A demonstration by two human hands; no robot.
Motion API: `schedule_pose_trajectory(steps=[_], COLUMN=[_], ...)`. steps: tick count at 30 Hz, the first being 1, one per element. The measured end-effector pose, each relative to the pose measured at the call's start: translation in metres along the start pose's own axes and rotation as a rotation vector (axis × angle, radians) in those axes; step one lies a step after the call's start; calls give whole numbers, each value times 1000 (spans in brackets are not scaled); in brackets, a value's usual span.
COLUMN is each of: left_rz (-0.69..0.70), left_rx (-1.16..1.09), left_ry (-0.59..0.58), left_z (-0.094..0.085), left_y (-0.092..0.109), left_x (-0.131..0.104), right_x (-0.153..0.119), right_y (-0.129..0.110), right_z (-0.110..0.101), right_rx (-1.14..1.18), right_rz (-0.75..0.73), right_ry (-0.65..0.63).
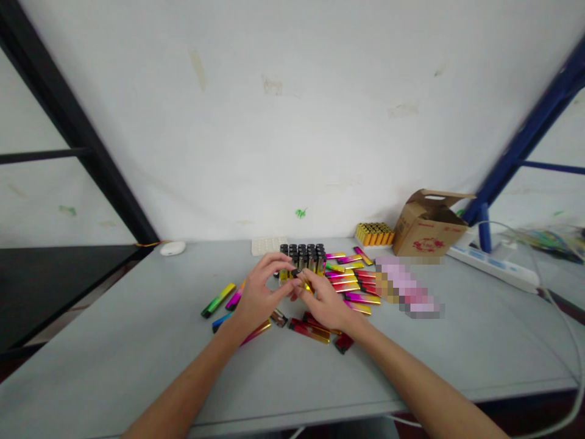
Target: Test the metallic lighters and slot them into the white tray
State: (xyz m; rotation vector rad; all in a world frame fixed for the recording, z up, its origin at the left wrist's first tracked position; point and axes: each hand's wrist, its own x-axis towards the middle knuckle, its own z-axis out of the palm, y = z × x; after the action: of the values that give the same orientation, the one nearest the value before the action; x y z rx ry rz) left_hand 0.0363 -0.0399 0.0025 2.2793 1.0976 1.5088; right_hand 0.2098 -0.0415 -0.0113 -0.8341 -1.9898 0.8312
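Gold, black-topped slim lighter [308, 285], pinched in right hand [326, 299]; left hand [256, 292] half-curled, hold unclear. Handling step; next likely needs steady fingers.

Over on the right, a brown cardboard box [418, 236] was seen with its top open, red print borne on its front! Just beside it, a white power strip [496, 268] was laid on the grey table [137, 366]. Far left, a rounded white object [172, 249] was placed near the wall [320, 134], itself marked by a green smudge [300, 213]!
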Motion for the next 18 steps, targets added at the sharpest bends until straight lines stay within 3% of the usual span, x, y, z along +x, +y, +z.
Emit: schedule_pose_trajectory(steps=[6,12,18], left_rz=[49,-28,-80], left_rx=[145,362,405], left_ry=[43,86,30], left_z=[-2,2,7], left_y=[-5,-19,-34], left_x=[-2,-3,-6], right_x=[5,10,13], right_y=[3,7,2], right_z=[0,-14,-29], right_rx=[337,686,977], right_rz=[95,229,294], right_ry=[80,124,51])
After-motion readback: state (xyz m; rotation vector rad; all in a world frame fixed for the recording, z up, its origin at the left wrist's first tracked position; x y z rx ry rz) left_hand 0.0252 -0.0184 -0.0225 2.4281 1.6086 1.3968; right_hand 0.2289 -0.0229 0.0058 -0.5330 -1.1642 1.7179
